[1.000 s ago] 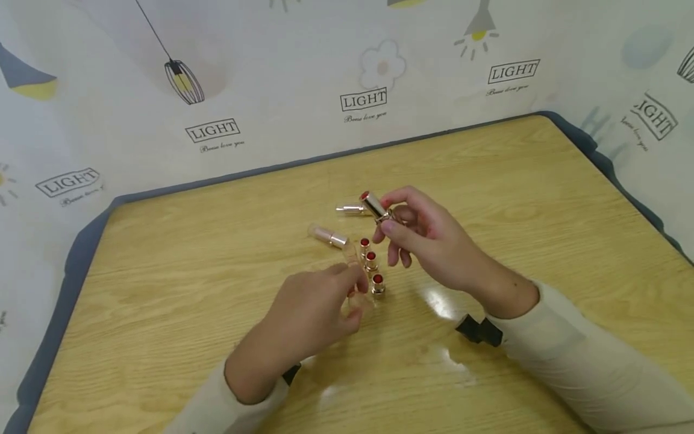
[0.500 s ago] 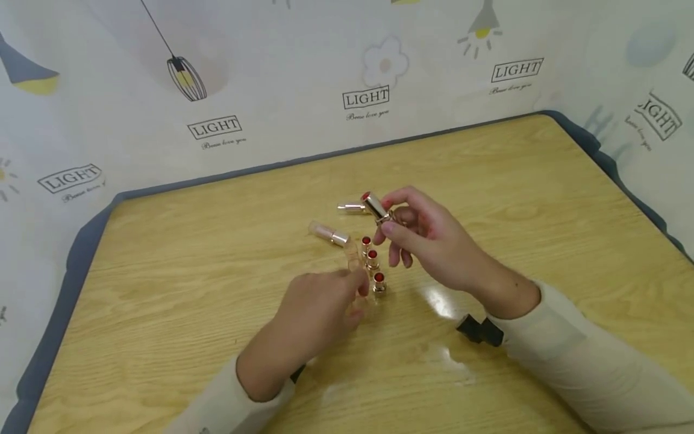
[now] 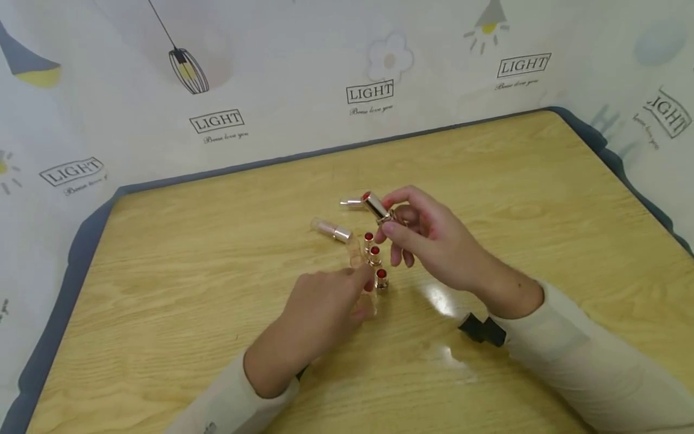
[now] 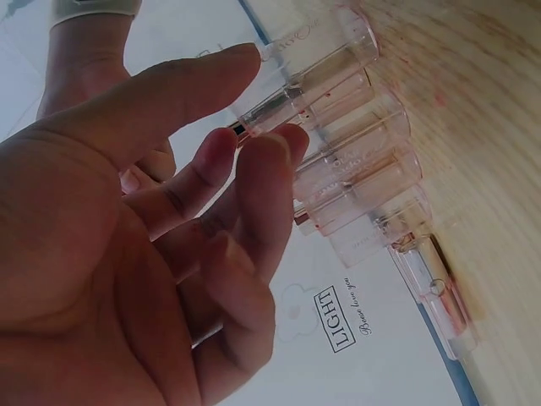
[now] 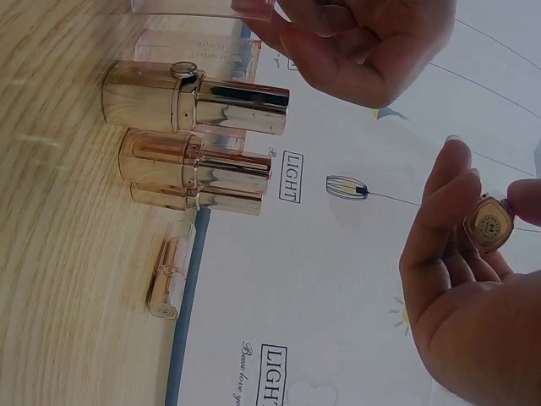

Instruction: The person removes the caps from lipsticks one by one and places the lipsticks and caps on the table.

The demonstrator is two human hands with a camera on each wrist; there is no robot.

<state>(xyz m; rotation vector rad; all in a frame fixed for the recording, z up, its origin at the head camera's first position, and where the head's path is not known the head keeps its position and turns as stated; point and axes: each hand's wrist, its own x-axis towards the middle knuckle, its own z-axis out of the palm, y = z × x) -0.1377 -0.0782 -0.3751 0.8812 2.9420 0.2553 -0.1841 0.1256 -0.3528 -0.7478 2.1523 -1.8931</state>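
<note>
My right hand (image 3: 434, 244) holds a gold lipstick tube (image 3: 375, 206) without a cap, tilted, its red end up to the left. The tube's labelled base (image 5: 489, 227) faces the right wrist camera. My left hand (image 3: 320, 307) pinches the upper end of a clear lipstick cap (image 5: 199, 7) standing upright. Right beside those fingers, three gold lipsticks stand uncapped in a row, the nearest lipstick (image 3: 382, 278) showing its red top. More clear caps (image 4: 363, 144) stand in a line left of them, partly hidden by the left hand in the head view.
One capped lipstick (image 3: 332, 230) lies on the wooden table (image 3: 190, 271), left of the row. Farther back lies another lipstick (image 3: 351, 204), partly covered by the held tube. A printed backdrop (image 3: 293, 78) rises behind the table's dark edge.
My left hand has shifted slightly right, and its thumb has come closer to the forefinger at the clear cap. The right hand keeps its grip on the tube. The head view has tilted slightly.
</note>
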